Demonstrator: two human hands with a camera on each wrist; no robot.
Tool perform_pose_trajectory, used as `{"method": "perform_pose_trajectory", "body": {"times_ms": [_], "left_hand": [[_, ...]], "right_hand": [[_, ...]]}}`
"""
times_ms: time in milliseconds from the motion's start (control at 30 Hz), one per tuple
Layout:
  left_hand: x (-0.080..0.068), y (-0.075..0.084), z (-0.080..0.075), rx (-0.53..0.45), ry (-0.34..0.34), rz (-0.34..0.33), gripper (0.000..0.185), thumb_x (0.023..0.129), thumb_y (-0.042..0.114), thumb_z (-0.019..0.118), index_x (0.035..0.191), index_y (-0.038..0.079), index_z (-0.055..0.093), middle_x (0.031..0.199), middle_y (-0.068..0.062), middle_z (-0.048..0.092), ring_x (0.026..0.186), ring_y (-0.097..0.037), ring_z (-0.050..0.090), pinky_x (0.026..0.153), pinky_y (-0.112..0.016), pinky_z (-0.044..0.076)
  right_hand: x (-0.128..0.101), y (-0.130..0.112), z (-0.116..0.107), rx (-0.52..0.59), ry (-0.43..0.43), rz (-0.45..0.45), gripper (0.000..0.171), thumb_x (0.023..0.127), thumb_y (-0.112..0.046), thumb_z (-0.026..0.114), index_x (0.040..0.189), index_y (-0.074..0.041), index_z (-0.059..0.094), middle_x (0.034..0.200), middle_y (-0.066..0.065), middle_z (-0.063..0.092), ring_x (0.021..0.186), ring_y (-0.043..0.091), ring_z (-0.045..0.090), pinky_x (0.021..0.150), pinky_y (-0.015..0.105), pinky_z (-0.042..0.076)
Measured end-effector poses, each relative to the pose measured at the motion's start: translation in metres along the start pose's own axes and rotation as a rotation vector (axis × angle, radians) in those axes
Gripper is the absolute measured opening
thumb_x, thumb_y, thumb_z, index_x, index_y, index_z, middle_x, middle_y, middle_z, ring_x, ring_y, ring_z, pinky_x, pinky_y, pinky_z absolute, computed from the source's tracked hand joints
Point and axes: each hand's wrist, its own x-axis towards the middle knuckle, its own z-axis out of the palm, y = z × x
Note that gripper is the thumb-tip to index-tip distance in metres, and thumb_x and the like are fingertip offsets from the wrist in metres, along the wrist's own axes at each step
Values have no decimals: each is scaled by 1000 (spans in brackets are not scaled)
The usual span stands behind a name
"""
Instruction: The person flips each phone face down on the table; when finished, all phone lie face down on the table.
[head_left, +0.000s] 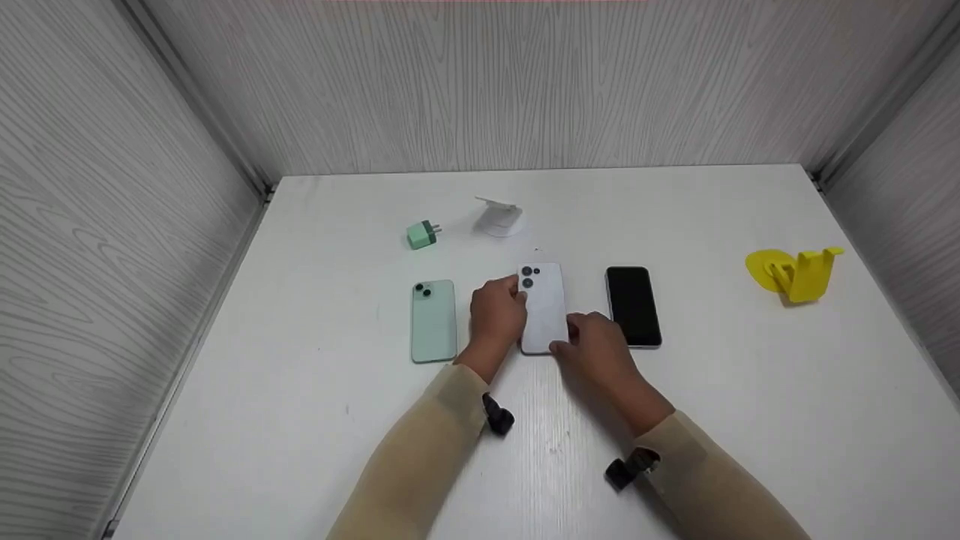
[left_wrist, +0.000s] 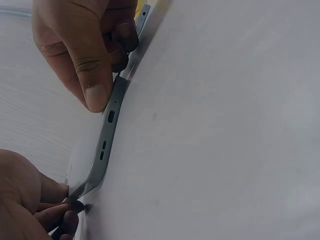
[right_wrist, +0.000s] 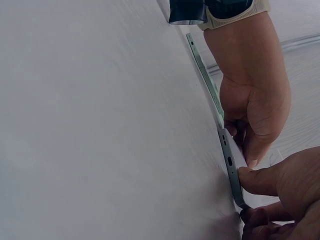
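A white phone (head_left: 543, 309) lies face down mid-table, a slim rounded slab with three dark lenses and a matte grey metal edge. The left hand (head_left: 496, 315) and right hand (head_left: 592, 346) pinch its sides with curled fingertips (left_wrist: 96, 95).

White phone (head_left: 543, 309) is lying flat, back up, camera cluster at its 12 o'clock end, long axis running 12 to 6. Its bottom edge (left_wrist: 106, 142) with port and speaker slots is showing in both wrist views.
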Motion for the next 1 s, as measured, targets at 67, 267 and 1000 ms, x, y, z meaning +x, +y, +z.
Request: {"method": "perform_pose_trajectory", "body": {"times_ms": [67,267,1000], "left_hand": [[-1,1,0,34,1,8,27,107,14,69,132,10,78,112,-6,82,105,-19,74,92,-38,60],[-4,3,-1,100,4,54,28,108,13,67,133,6,77,118,-11,82,116,-26,75,101,-42,59],[-11,6,1,288,19,141,19,105,23,74,112,11,87,103,-7,84,101,-25,74,94,-42,59]], "right_hand": [[0,0,-1,-7,-1,-7,28,92,-15,81,76,-9,58,75,4,50,77,22,47,71,36,38],[0,0,-2,-16,-8,-38,29,93,-14,81,77,-9,58,71,1,45,74,20,44,69,36,37],[0,3,-5,-35,-10,-61,27,95,-16,80,82,-3,60,75,5,46,77,23,45,71,38,38]]}}
